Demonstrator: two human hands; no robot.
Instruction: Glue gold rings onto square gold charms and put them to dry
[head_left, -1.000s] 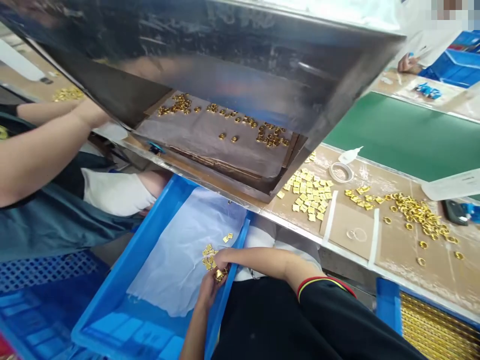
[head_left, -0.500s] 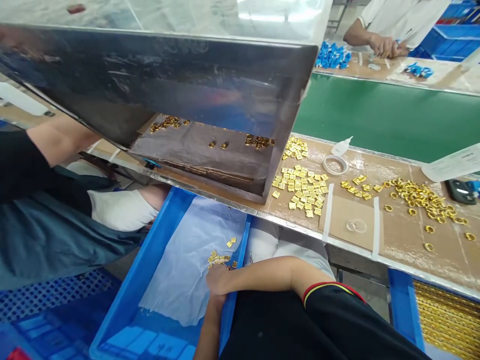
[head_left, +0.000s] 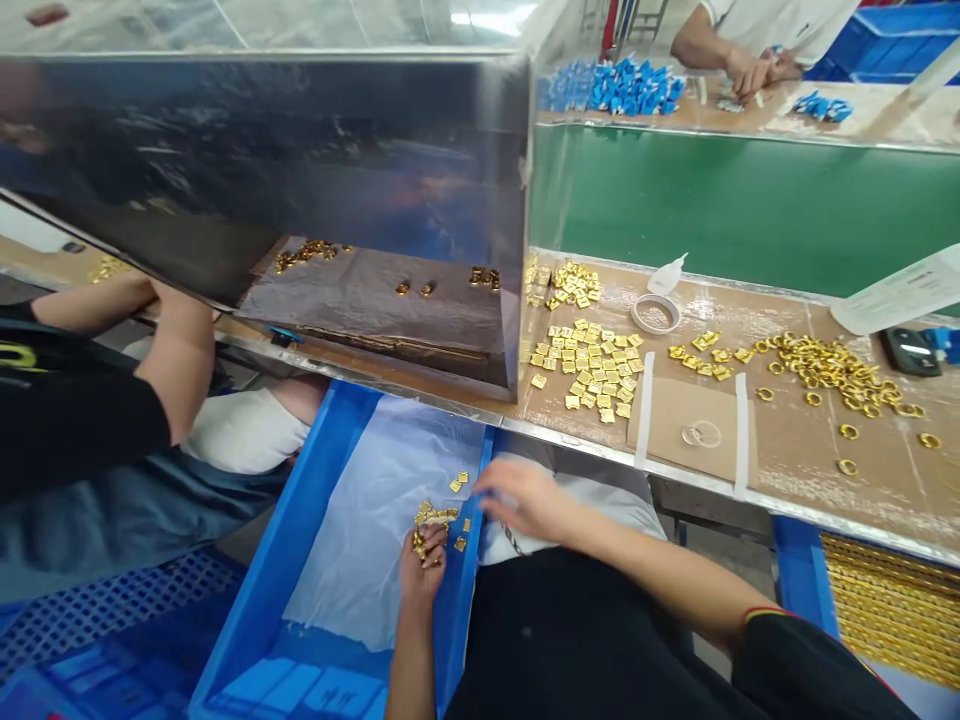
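My left hand [head_left: 422, 575] is cupped palm up over the blue bin [head_left: 259, 610], with several small gold pieces [head_left: 421, 545] in its curled fingers. Just beyond the fingertips, more square gold pieces [head_left: 427, 512] lie on the white sheet [head_left: 352, 540] lining the bin. My right hand [head_left: 529, 500] is raised over the bin's right edge, above my lap. Its fingers look stretched and apart, somewhat blurred, and I see nothing in them. A few single gold pieces [head_left: 460, 543] lie near that edge.
A clear-sided box [head_left: 517, 350] stands on the bench at left. Rows of gold squares [head_left: 592, 365], a tape roll [head_left: 655, 313], a taped cardboard pad [head_left: 690, 425] and gold rings [head_left: 832, 370] lie rightward. Another person's arm [head_left: 180, 350] is at left; a co-worker's hands [head_left: 750, 72] work across.
My right hand has left the left hand and moved right, to the bin's edge. The left hand, previously covered, now shows gold pieces in it. The view has shifted slightly right.
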